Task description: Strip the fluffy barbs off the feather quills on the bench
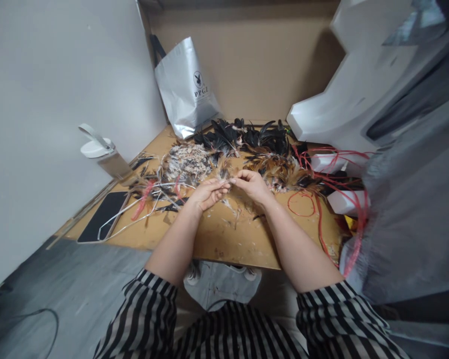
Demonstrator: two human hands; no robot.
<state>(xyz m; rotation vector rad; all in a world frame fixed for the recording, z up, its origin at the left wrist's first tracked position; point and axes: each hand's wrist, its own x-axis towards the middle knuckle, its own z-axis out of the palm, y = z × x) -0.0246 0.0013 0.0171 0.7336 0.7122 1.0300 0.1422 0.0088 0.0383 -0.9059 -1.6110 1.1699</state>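
Note:
My left hand (210, 193) and my right hand (251, 185) meet over the front middle of the wooden table, fingertips pinched together. A small tuft of brownish feathers (222, 168) rises from between the fingertips; its quill ends are hidden by the fingers. Just behind the left hand lies a pile of pale, speckled feathers (189, 162). Brown-gold feathers (275, 169) are heaped beyond the right hand. Long black feathers (228, 135) lie in a row at the back.
A silver bag (183, 89) leans at the back left. A lidded cup (107, 157) and a dark phone (103, 217) stand and lie on the left, near white strips. Red cord (319, 219) trails along the right by white power strips (346, 202). Scraps litter the tabletop (232, 242).

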